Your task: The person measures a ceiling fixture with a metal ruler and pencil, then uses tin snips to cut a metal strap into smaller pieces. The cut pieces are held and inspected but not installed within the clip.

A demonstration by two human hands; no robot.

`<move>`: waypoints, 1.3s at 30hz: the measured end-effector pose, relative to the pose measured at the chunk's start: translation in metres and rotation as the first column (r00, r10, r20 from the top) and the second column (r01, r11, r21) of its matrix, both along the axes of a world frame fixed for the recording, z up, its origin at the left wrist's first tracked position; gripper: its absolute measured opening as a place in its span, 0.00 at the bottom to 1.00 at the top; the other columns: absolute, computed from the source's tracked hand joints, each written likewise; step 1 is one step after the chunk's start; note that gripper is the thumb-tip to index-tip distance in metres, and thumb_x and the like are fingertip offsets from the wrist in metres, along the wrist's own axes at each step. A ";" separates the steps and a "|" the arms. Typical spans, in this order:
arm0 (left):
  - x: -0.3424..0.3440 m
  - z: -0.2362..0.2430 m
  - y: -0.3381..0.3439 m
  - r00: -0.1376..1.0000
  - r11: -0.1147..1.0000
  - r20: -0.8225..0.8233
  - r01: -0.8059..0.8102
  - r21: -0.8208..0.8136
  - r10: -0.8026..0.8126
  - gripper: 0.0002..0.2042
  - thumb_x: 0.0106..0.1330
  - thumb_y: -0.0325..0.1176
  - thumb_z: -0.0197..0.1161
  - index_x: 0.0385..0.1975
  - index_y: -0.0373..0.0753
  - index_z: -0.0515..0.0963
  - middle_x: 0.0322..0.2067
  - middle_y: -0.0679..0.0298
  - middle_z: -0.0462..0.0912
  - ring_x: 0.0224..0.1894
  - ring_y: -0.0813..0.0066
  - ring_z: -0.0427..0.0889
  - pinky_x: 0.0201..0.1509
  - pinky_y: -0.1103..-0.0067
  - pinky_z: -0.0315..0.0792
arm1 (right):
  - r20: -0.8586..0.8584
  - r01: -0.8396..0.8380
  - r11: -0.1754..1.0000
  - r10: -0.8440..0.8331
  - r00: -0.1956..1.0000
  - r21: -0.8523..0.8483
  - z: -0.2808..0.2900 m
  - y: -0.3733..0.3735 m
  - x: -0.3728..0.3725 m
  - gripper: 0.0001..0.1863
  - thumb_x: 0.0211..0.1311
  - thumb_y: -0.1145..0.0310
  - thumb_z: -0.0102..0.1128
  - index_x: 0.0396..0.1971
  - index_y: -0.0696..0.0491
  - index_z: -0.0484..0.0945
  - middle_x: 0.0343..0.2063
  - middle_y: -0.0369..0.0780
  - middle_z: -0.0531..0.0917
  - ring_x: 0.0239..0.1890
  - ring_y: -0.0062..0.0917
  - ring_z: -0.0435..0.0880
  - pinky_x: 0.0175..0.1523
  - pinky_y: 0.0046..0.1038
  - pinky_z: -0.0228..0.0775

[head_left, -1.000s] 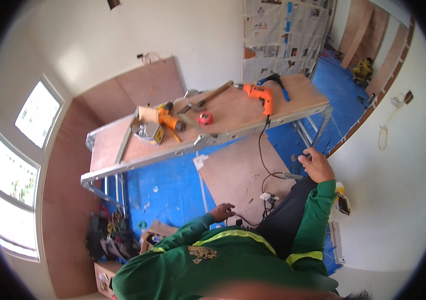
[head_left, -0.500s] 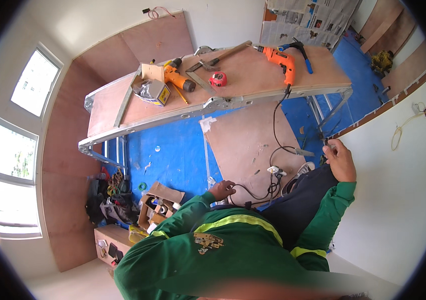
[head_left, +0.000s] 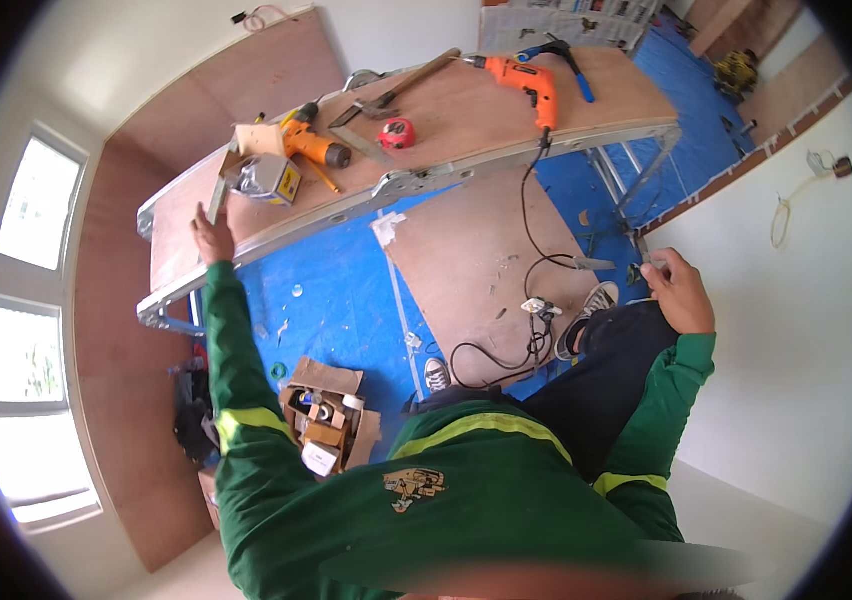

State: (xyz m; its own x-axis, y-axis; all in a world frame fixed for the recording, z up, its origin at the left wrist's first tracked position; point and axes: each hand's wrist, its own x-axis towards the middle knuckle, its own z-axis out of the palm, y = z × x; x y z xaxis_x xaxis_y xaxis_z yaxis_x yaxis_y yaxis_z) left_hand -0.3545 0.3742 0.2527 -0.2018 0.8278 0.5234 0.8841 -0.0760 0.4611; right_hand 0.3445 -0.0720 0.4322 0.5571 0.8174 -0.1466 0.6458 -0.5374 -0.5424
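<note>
Green-sleeved, my left hand (head_left: pixel 213 238) is at the near end of the metal strip (head_left: pixel 217 197), left in the frame; I cannot tell if its fingers have closed on it. At frame right, my right hand (head_left: pixel 682 292) is curled, its contents unclear. Beside the strip sits a box (head_left: pixel 282 184); farther right, a yellow drill (head_left: pixel 316 146) and red tape (head_left: pixel 396 133).

The long, straight metal strip (head_left: pixel 220 185) is grey. The pistol-shaped plastic drill (head_left: pixel 520 77) is orange, the long-sleeved cloth shirt (head_left: pixel 506 500) green with yellow bands (head_left: pixel 481 425)
</note>
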 end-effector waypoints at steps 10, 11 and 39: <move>-0.056 -0.002 0.056 0.906 0.840 -0.421 -0.204 -0.503 -0.033 0.28 0.73 0.50 0.60 0.61 0.30 0.79 0.63 0.41 0.78 0.65 0.34 0.76 0.69 0.50 0.74 | 0.139 -0.010 0.998 0.018 0.990 -0.059 0.000 -0.007 -0.001 0.21 0.72 0.57 0.69 0.54 0.58 0.82 0.33 0.49 0.88 0.37 0.45 0.87 0.47 0.43 0.78; -0.060 -0.003 0.056 0.910 0.834 -0.414 -0.217 -0.507 -0.015 0.27 0.73 0.48 0.59 0.60 0.29 0.79 0.62 0.41 0.78 0.65 0.33 0.76 0.69 0.51 0.74 | 0.139 0.001 0.998 0.007 0.990 -0.063 0.001 -0.007 -0.002 0.21 0.72 0.57 0.69 0.54 0.58 0.82 0.33 0.49 0.88 0.37 0.46 0.87 0.47 0.43 0.79; 0.023 -0.014 0.048 0.807 0.753 -0.470 -0.548 -0.365 0.359 0.24 0.80 0.52 0.48 0.64 0.43 0.77 0.63 0.56 0.75 0.68 0.54 0.73 0.68 0.52 0.68 | 0.142 -0.852 0.523 0.841 0.522 0.030 -0.089 0.261 -0.246 0.11 0.73 0.67 0.59 0.37 0.61 0.79 0.40 0.52 0.84 0.48 0.46 0.85 0.54 0.49 0.77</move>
State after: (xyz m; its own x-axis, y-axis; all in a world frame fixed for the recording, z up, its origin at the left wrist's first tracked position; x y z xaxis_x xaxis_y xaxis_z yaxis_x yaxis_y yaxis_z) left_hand -0.3319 0.4221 0.2384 -0.4996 0.8397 0.2128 0.8574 0.5144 -0.0170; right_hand 0.0982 0.1895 0.3430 -0.3981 0.9164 -0.0409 0.8213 0.3361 -0.4610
